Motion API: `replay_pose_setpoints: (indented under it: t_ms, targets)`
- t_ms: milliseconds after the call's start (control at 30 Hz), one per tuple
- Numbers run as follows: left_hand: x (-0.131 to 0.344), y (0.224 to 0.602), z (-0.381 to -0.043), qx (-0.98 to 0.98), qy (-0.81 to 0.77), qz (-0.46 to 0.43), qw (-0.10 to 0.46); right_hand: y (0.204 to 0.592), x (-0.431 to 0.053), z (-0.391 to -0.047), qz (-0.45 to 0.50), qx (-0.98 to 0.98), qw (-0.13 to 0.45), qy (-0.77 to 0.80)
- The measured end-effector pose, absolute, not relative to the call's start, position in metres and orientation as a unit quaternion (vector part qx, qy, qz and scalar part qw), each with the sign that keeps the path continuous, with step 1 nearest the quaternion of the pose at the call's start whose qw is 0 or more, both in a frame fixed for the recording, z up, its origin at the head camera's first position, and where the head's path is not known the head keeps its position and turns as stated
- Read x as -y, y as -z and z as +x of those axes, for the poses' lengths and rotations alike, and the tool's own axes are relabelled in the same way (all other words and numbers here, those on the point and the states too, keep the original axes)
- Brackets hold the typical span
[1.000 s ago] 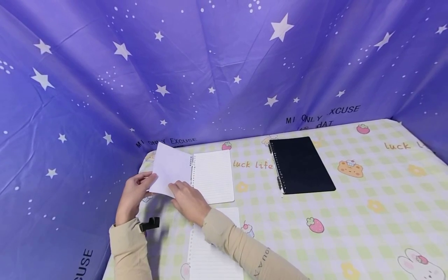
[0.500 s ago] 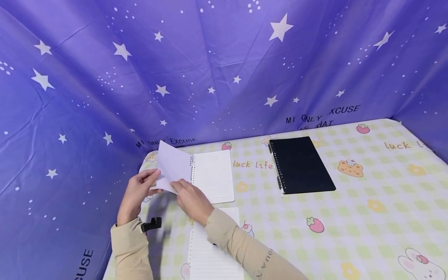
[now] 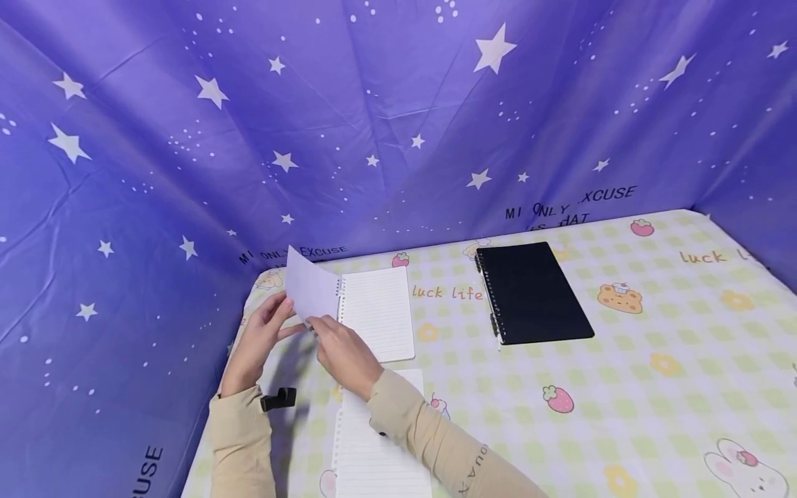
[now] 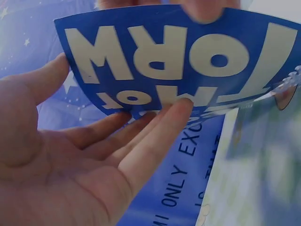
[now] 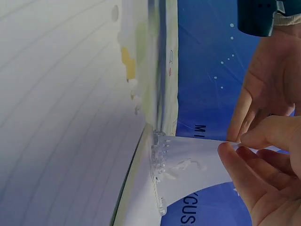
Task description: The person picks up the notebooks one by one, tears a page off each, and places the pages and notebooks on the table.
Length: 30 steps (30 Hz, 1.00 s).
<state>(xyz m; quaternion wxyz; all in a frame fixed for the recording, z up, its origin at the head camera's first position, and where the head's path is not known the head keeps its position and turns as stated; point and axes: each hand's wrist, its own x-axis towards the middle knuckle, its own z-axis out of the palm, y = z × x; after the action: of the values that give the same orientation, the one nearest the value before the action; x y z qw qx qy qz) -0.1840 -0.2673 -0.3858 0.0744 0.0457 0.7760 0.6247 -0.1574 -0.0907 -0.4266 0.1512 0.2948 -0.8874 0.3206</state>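
A ring-bound notebook (image 3: 378, 311) lies at the table's back left, ruled page up on the right of its rings. Its cover (image 3: 308, 287) stands lifted and bowed, white inside, blue with large white letters outside in the left wrist view. My right hand (image 3: 345, 353) pinches the cover's near edge between thumb and fingers, as the right wrist view shows. My left hand (image 3: 258, 339) is at the cover's free edge. Its fingers (image 4: 155, 146) lie fairly straight against the blue face, and the thumb is spread to the side edge.
Ruled paper (image 3: 380, 456) with punched holes lies in front, partly under my right sleeve. A black ring-bound notebook (image 3: 535, 290) with a pen (image 3: 497, 332) along its rings lies to the right. A purple starry curtain (image 3: 373, 104) borders the checkered tablecloth (image 3: 623, 387) behind and left.
The cover has tilted further up and its free edge has come right, towards the rings. My left hand has moved right with it and its fingers have straightened; the right hand shifts slightly.
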Motion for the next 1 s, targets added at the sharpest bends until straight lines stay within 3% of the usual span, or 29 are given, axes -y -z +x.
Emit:
replay_pose_setpoints:
  t_ms: [567,1000]
  targets:
    - [0.243,0.406,-0.192,-0.771,-0.611,0.105,0.144,0.404,0.072,-0.157,0.266,0.868,0.124,-0.401]
    - [0.234,0.415,-0.193,-0.791,-0.582,0.115,0.152,0.399,0.058,-0.149,0.259,0.869,0.11,-0.407]
